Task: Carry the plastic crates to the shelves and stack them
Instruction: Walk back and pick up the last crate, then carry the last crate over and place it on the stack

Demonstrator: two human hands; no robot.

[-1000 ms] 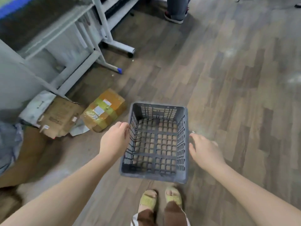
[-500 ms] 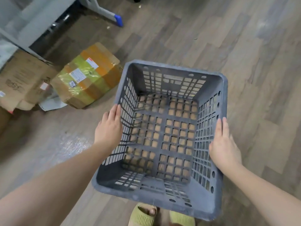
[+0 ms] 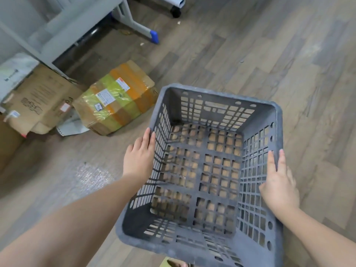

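A grey plastic crate [image 3: 217,110] with slotted walls and a grid floor fills the lower middle of the head view, held up above the wooden floor and empty inside. My left hand [image 3: 139,157] presses flat against its left wall, fingers pointing forward along the rim. My right hand [image 3: 279,182] lies against the right wall, fingers over the top edge. The crate is clamped between both palms. No shelf for stacking shows in this view.
A taped cardboard parcel [image 3: 117,99] with yellow and orange tape lies on the floor left of the crate. Flattened cardboard [image 3: 38,99] sits further left. A white metal frame leg with a blue cap [image 3: 154,36] and a caster [image 3: 175,13] stand at the top.
The crate went from the floor up into both hands and now sits closer to the camera. The view has swung slightly, bringing the frame legs back into sight.
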